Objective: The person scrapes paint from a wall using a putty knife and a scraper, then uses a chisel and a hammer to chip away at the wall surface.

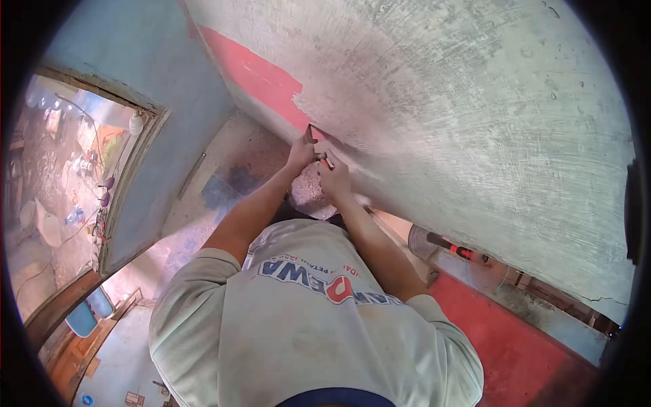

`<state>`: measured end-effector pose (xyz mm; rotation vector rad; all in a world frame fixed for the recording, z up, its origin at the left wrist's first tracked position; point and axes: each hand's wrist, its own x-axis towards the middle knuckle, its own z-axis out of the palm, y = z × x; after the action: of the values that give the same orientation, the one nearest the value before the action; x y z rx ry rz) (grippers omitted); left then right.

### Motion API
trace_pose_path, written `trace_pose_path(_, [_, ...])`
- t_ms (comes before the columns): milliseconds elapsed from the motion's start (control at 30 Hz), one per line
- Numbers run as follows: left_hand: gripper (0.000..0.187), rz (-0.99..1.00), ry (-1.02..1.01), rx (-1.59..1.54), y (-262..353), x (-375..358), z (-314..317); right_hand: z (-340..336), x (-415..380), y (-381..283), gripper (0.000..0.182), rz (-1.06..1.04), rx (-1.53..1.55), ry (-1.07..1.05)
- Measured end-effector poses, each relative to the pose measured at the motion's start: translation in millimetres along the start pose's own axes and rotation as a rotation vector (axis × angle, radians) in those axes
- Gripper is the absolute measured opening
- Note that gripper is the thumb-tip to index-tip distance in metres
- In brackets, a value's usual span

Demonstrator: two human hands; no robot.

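Both my hands are close together at the lower edge of a wall. My left hand (303,150) is closed near the thin dark blade of a scraper-like tool (310,131), which touches the wall beside the pink paint. Just to the right, my right hand (333,178) wraps round a red and black handle (327,162). Whether blade and handle belong to one tool is hard to tell. The wall (434,108) is scraped whitish grey, with a ragged patch of pink paint (261,78) up and left of my hands.
A blue-grey wall (159,156) with a window opening stands at the left. To the right lie a bucket-like container (422,241), another red and black tool (461,252) and a red surface (488,332). Blue chairs (82,319) are at the lower left.
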<state>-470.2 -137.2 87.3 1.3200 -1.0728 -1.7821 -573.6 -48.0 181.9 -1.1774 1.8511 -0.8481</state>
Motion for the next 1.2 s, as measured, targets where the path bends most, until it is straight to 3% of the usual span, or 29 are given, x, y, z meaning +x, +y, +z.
trace_pose_path(100, [0.074, 0.164, -0.045, 0.153, -19.7, -10.1, 18.7, -22.9, -30.6, 7.0, 0.053, 0.022, 0.128, 0.018])
trace_pose_path(167, [0.077, 0.195, -0.043, 0.000, -26.6, -20.7, 40.2, -41.2, -45.8, 13.8, 0.057, 0.048, 0.226, 0.002])
trace_pose_path(267, [0.079, -0.110, -0.059, -0.135, 26.5, -31.1, 27.3, -43.3, -24.4, -10.2, 0.053, 0.015, -0.004, -0.097])
trace_pose_path(300, [0.067, 0.019, 0.002, -0.105, 1.8, -11.9, 24.9, -32.1, -15.4, -3.2, 0.051, 0.063, 0.045, -0.079])
trace_pose_path(400, [0.065, -0.172, -0.044, -0.139, 20.7, -10.8, 8.0, -7.1, 0.5, 18.5, 0.048, 0.088, 0.142, -0.018])
trace_pose_path(467, [0.073, 0.165, -0.071, 0.285, -9.0, -10.0, 19.0, -15.4, -18.0, 22.1, 0.047, -0.028, 0.141, 0.052])
trace_pose_path(533, [0.078, 0.198, -0.066, 0.263, -11.3, -18.0, 31.3, -40.2, -38.7, 5.7, 0.057, 0.127, 0.262, -0.015])
trace_pose_path(600, [0.079, -0.071, -0.052, -0.201, 14.4, -35.1, 43.7, -45.5, -35.0, 4.0, 0.059, 0.173, 0.228, -0.058])
trace_pose_path(667, [0.070, 0.036, -0.076, 0.087, -6.4, -10.5, 25.0, -30.9, -10.3, 18.4, 0.054, 0.132, 0.093, -0.067])
trace_pose_path(733, [0.063, -0.164, -0.025, -0.126, 8.4, -6.2, 14.6, -15.3, 1.3, 22.2, 0.050, 0.128, 0.051, -0.057])
trace_pose_path(767, [0.060, -0.171, -0.019, -0.183, 12.3, -9.4, 15.5, -16.7, 1.4, 21.2, 0.048, 0.150, 0.107, -0.063])
trace_pose_path(867, [0.089, 0.036, -0.069, -0.010, 1.9, -25.7, 37.0, -40.3, -25.8, -6.2, 0.046, 0.261, 0.388, -0.095])
trace_pose_path(967, [0.104, -0.041, -0.062, -0.205, 4.7, -23.4, 35.4, -40.5, -28.1, 7.1, 0.047, 0.071, 0.227, -0.026])
trace_pose_path(1100, [0.083, -0.194, -0.097, -0.206, 15.4, -17.3, 13.2, -4.0, 1.4, 31.7, 0.050, 0.052, 0.025, -0.001])
trace_pose_path(1200, [0.076, -0.191, -0.099, -0.174, 12.3, -23.6, 18.2, -12.4, -17.1, 28.0, 0.053, 0.087, 0.254, 0.014])
